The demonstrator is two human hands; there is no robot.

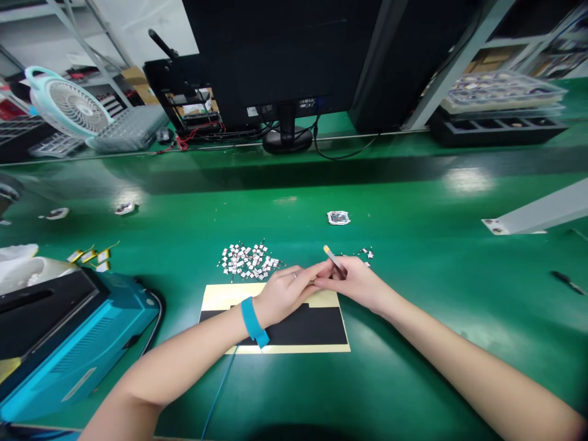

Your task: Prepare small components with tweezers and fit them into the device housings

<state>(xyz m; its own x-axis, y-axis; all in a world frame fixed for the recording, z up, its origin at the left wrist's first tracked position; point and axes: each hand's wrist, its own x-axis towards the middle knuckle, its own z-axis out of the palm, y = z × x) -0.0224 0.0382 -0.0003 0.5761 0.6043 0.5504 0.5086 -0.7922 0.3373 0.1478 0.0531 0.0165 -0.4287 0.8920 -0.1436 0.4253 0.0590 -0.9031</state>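
Observation:
My right hand (361, 282) is closed around grey tweezers (337, 263), whose yellow-tipped end points up and away. My left hand (287, 293), with a blue wrist strap (252, 321), meets it fingertip to fingertip. Its fingers are pressed together, and whatever is pinched between the hands is hidden. Beneath the left hand lies a pale yellow sheet with a black band (316, 324). A pile of small white square parts with dark leads (248, 261) sits just beyond the sheet. Several similar parts (367, 252) are scattered past my right hand.
A white-framed circuit piece (339, 217) lies farther back on the green bench (413, 380). At left stand a blue-and-black machine (78, 343) and yellow-edged battery cells (89, 255). A monitor stand (287, 138) is behind. A grey metal bar (542, 208) and a black pen (567, 282) are at right.

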